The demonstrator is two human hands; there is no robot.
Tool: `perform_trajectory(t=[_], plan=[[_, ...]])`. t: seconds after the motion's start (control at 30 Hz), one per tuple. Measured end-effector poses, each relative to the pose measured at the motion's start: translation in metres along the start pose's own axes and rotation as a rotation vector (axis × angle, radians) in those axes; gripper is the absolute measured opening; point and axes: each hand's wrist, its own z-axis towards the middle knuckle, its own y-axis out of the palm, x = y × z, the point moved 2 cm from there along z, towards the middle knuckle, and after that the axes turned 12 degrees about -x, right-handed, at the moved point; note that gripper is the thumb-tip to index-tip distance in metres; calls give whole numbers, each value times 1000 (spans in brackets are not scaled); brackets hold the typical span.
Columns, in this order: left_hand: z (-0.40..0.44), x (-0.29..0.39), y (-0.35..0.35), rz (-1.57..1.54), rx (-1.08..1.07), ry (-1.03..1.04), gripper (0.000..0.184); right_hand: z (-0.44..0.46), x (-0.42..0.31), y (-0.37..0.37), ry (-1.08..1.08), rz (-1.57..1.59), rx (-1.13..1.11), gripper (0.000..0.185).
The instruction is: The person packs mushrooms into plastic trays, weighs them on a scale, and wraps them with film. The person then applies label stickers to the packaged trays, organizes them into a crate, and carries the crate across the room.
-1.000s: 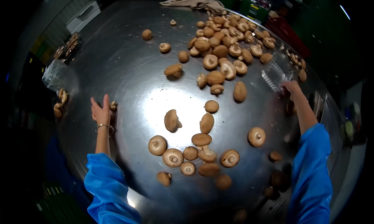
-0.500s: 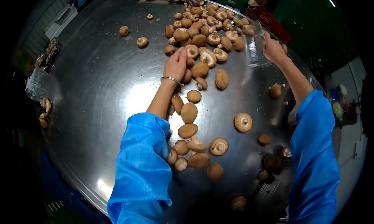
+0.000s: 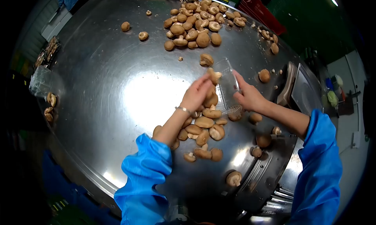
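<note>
The clear plastic tray is now brought in from beside the far pile to the middle of the metal table, where it is held in a tilted position by the right hand, the rim being gripped at its right side between thumb and fingers. The left hand is drawn back from the near edge of the mushroom pile and is cupped at the tray's left side, with its fingertips touching a pale-stemmed mushroom. Whether that mushroom is firmly pinched or only pushed cannot be told, as the contact is partly hidden. The near edge of the pile is left thinner, the big caps formerly scattered there being gone from it, and a single mushroom is left between the pile and the tray. A loose cluster of mushrooms is now bunched below the left hand, close to the tray's lower end. Tray and mushrooms are thus brought within reach of both hands, the tray being steadied by one while the mushrooms beside it are handled by the other.
</note>
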Motion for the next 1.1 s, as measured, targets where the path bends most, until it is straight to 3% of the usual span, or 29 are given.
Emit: perform_trajectory(t=[0.07,0.1,0.13,0.2,0.27,0.33,0.4,0.43,0.5,0.6,0.77,0.87,0.93,1.0,1.03,1.07,1.1], plan=[[-27,26,27,783,116,-23,45,-12,-9,0,87,170,1,75],[-40,39,37,1059,273,194,48,-18,-13,1,130,255,2,76],[-49,62,43,1148,221,324,47,-19,-14,1,192,354,-9,77],[-65,77,65,1020,24,416,46,-15,-13,4,315,554,-30,79],[-62,37,84,987,-246,109,30,-17,-14,9,429,645,-124,71],[-37,20,83,804,-134,405,15,-30,-18,-18,498,631,-221,67],[-58,20,93,521,-40,441,7,-44,4,-9,465,669,-253,59],[-59,30,95,508,-10,500,12,-50,6,-12,476,684,-165,59],[-65,39,102,447,-81,458,15,-65,7,-2,523,734,-47,63],[-62,44,110,458,-111,371,22,-79,3,10,416,1057,-199,67],[-77,44,124,476,-108,223,18,-82,26,34,477,1167,-1,60],[-93,30,143,361,-110,449,12,-82,39,31,495,1109,153,54],[-93,37,138,354,-154,401,12,-88,30,16,412,1218,-33,70],[-92,41,133,303,-132,363,10,-96,13,19,431,1321,40,72],[-92,43,131,278,-118,301,11,-100,4,23,405,1240,152,74],[-82,48,125,271,-94,264,13,-95,6,19,393,1203,126,76],[-79,49,123,221,-43,290,25,-88,11,20,389,1168,90,79]])
